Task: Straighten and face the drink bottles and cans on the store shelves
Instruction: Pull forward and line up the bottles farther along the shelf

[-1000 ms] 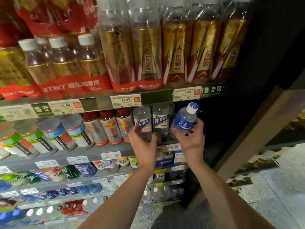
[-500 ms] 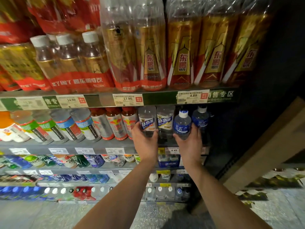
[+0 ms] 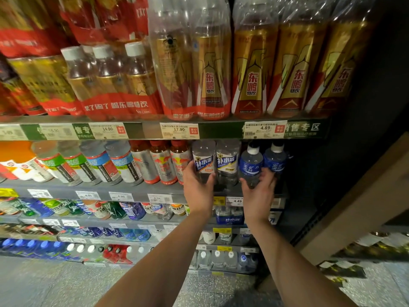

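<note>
Both hands work the shelf just below the 4.89 price tag (image 3: 264, 129). The right hand (image 3: 257, 193) curls around the base of a small blue-labelled water bottle (image 3: 251, 166) with a white cap, which stands upright below and slightly left of that tag; fingers wrap its lower body while its label faces out. A twin blue bottle (image 3: 275, 161) stands just beside it, directly below the tag, touching or nearly so. Further left of the tag, the left hand (image 3: 198, 187) cups the bottom of a clear bottle with a blue-and-white label (image 3: 203, 162), thumb and fingers closed loosely on it; a second clear bottle (image 3: 226, 165) sits between the two hands.

The likely trouble is crowding: these bottles stand tight together near the shelf's front lip (image 3: 132, 191), so twisting or pushing the held one could nudge its twin over or tip the middle bottle forward. Gripping so low also leaves the tall tops free to sway.
</note>
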